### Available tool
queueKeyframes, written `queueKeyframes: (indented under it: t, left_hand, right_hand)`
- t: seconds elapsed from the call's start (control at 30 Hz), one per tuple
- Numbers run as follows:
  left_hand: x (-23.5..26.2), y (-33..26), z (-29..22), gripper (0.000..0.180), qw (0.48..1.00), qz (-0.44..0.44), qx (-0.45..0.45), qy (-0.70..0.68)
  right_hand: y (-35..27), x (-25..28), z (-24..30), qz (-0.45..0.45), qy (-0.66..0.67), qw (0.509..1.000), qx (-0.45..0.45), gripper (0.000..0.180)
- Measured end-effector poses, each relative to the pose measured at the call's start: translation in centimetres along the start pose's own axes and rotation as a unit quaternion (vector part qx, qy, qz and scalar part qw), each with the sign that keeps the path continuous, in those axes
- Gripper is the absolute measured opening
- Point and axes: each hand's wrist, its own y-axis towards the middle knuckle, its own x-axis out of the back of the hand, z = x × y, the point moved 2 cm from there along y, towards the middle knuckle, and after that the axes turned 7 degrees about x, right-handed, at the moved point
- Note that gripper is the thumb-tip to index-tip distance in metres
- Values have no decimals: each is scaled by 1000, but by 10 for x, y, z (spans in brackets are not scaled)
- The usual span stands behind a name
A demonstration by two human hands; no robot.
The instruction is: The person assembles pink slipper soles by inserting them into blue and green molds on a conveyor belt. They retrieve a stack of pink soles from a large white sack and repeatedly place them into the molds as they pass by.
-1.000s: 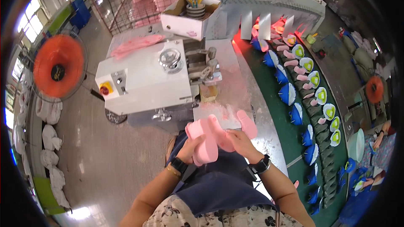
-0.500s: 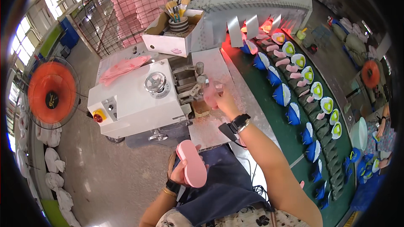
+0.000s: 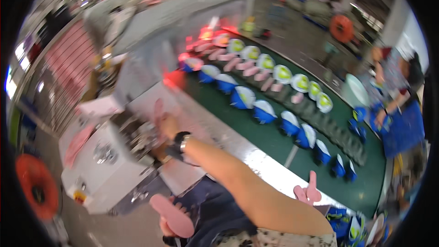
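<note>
At the lower left, my left hand [image 3: 165, 225] is closed around pink insoles [image 3: 176, 219], which look like a small stack. My right hand [image 3: 169, 127] reaches out over the metal table beside the machine's head. Its fingers are smeared by motion but appear closed on a single pink insole [image 3: 158, 107] that sticks up past them. Just left of that hand is the roller head [image 3: 142, 137] of a white machine [image 3: 103, 162] with a hand wheel on top. A flat pink piece [image 3: 78, 144] lies on the machine's far side.
A green conveyor belt [image 3: 292, 155] carries rows of blue-and-white shoe uppers [image 3: 264, 111] and pink insoles. Loose pink insoles [image 3: 313, 191] lie by its near edge. An orange fan [image 3: 37, 192] stands left; a co-worker [image 3: 388, 75] works at far right.
My view has swung to the right, bringing more of the belt and the co-worker into sight. My right hand has come away from the roller head toward the belt side. The left still holds its insoles.
</note>
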Motion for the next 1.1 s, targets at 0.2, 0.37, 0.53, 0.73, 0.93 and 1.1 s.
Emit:
queueKeyframes:
  t: [0.2,0.37,0.53,0.73,0.93,1.1]
  left_hand:
    - [-24,26,15,70,1000,0,7,-4]
    - [-27,28,13,82,992,-76,27,99]
    - [-21,42,17,76,997,-24,33,63]
    - [-31,53,20,73,987,-55,20,150]
    - [-36,57,13,44,976,-150,3,155]
    - [-46,44,16,40,969,-189,-48,150]
  right_hand:
    - [37,194,-66,-212,-62,973,72,19]
    - [-24,433,-124,-407,-67,910,-38,22]
    - [-34,537,-161,-405,-334,850,-44,15]
    - [-3,383,-80,-265,-101,941,186,27]
    - [-220,149,121,228,-208,929,202,45]
    - [-258,110,104,270,-189,926,182,58]
